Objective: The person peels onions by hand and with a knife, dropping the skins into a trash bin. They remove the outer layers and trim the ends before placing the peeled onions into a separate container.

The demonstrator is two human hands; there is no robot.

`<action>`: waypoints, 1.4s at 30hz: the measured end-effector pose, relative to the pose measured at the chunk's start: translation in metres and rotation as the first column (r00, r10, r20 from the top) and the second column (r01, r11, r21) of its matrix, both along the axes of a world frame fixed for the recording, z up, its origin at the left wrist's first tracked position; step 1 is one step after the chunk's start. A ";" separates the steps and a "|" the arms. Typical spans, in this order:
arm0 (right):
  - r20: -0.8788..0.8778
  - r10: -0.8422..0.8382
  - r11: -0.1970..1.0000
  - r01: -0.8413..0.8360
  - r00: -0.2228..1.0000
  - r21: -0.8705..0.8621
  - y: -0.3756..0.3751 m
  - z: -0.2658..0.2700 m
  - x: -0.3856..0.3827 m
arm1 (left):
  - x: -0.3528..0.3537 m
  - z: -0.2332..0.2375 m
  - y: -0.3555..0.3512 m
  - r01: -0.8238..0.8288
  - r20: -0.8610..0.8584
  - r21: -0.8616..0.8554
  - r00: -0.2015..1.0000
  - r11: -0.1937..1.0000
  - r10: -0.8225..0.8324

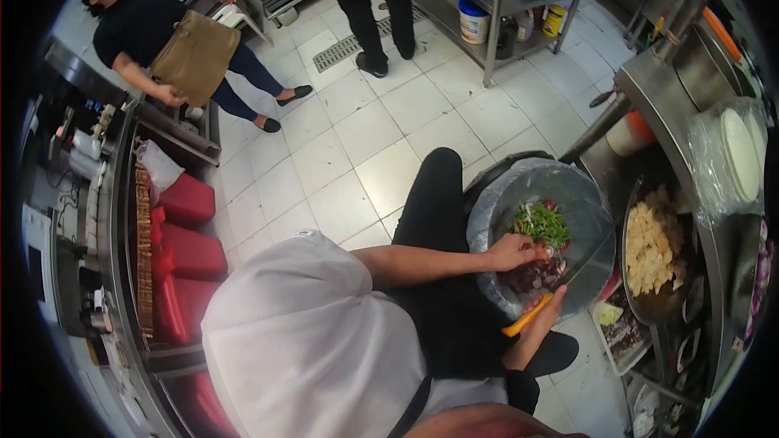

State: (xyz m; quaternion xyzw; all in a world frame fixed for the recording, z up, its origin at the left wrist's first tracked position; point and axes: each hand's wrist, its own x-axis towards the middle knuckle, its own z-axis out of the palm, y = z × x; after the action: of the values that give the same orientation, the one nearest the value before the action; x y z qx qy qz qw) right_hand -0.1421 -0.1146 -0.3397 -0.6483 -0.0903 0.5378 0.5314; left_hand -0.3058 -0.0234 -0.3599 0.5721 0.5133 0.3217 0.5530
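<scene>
My right hand (537, 315) is closed around the orange handle of a knife (581, 264), whose dark blade reaches up over a bin. My left hand (515, 251) is above the bin's contents with its fingers curled together; what they hold, if anything, I cannot tell. The round bin (492, 195) stands between my legs, lined with a clear plastic bag. Inside lie chopped green leaves (544, 225) and dark reddish-purple scraps (527, 276), close under my left hand.
To the right, a pan of pale chopped pieces (653, 239) sits by a metal counter (661, 93) with bagged white lids or plates (740, 154). Red containers (191, 251) line the left. Two people stand across the tiled floor (341, 130), near a metal shelf unit (519, 8).
</scene>
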 end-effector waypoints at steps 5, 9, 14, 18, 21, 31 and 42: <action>0.013 0.016 1.000 -0.016 1.000 -0.002 0.000 0.003 -0.002 | 0.001 -0.011 0.005 0.033 0.101 0.046 0.994 0.998 -0.038; 0.011 0.017 1.000 -0.017 1.000 -0.009 -0.001 -0.001 0.002 | 0.001 -0.015 0.003 0.063 0.075 0.209 0.994 0.976 -0.080; 0.050 0.006 1.000 -0.005 0.999 -0.025 0.002 0.000 0.000 | -0.007 0.003 0.002 0.214 0.117 -0.071 0.972 0.974 -0.205; 0.038 0.017 1.000 -0.017 0.999 -0.016 0.002 -0.003 0.001 | -0.003 -0.005 0.000 0.180 -0.027 0.148 0.984 0.973 -0.178; 0.024 0.020 1.000 -0.020 0.999 0.005 0.002 0.002 -0.001 | 0.001 -0.005 -0.008 0.234 -0.067 0.251 0.972 0.939 -0.224; 0.144 0.054 0.992 -0.069 0.988 0.103 0.006 0.004 -0.013 | 0.024 0.014 -0.031 0.387 -0.164 0.356 0.922 0.850 -0.351; 0.094 0.126 0.973 -0.141 0.988 0.183 0.006 -0.006 -0.016 | -0.007 0.041 -0.019 0.531 -0.116 0.297 0.845 0.794 -0.522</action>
State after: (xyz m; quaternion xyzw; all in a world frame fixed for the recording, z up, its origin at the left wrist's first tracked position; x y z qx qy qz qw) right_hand -0.1581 -0.1088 -0.3456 -0.6087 -0.2060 0.5343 0.5491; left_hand -0.3127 -0.0423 -0.3190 0.7780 0.2830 0.2252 0.5137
